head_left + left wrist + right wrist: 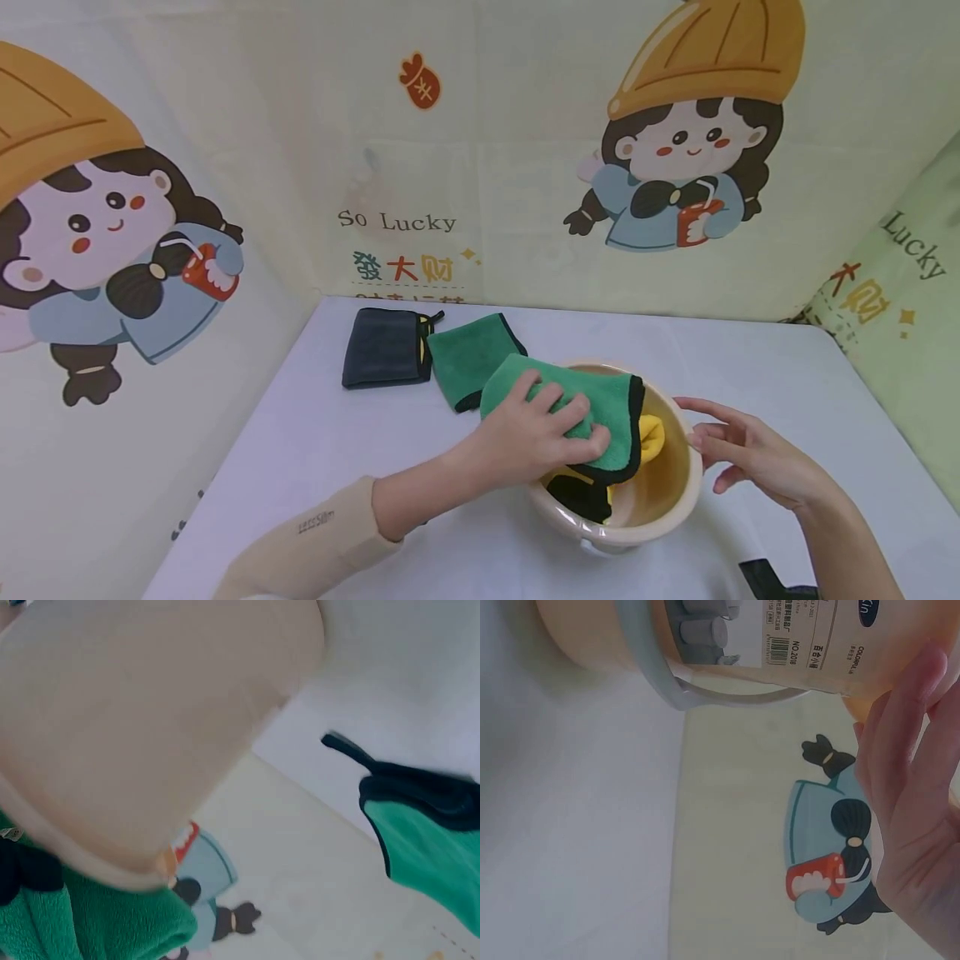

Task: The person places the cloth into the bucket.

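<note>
My left hand grips a green towel with black edging, fingers curled into its pile, over the mouth of a beige bucket. Inside the bucket show a yellow cloth and a black piece with yellow trim. On the other side, my right hand touches the rim with its fingertips. In the right wrist view, its fingers lie against the bucket's labelled outer wall. The left wrist view shows the bucket wall and green towel, but the left hand is hidden.
Behind the bucket, a folded dark cloth with a hanging loop lies beside another green cloth with black edging. A black object is partly visible at the front right. Printed fabric walls stand around the white table.
</note>
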The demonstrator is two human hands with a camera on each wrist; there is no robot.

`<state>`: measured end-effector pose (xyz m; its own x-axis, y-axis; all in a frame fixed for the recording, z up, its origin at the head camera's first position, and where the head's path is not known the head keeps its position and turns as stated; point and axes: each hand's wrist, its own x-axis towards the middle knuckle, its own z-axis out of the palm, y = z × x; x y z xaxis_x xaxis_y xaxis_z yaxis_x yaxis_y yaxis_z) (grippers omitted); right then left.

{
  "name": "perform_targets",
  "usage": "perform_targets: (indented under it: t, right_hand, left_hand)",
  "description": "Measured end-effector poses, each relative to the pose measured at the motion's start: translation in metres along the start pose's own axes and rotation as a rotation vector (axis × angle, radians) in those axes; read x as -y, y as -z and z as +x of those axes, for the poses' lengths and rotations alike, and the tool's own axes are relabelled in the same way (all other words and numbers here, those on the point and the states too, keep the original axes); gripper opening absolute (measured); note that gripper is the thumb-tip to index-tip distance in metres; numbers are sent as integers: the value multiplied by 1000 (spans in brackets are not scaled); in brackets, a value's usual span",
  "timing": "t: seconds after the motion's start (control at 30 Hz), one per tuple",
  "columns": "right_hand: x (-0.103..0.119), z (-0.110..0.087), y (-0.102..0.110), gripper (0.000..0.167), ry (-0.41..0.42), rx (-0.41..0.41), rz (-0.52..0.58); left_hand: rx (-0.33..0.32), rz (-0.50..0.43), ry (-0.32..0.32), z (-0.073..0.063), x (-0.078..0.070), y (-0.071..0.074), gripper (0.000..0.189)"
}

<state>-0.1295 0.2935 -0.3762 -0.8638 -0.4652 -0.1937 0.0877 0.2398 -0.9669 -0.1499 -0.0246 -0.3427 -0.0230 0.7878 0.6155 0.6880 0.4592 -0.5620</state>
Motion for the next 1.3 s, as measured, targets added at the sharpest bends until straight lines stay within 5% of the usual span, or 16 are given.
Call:
perform_targets:
  t: [0.67,1.0,1.3]
  right_hand:
    - [-4,0,2,51,51,48,54]
    - [-2,0,1,49,33,36,42]
    - [0,-1,1,48,21,35,42]
  left_hand:
    - [238,-106,-130,20,-26,-24,22]
    - [496,-194,-214,25,-30,-30,23]
    - [758,-199,-304,31,-35,-41,47]
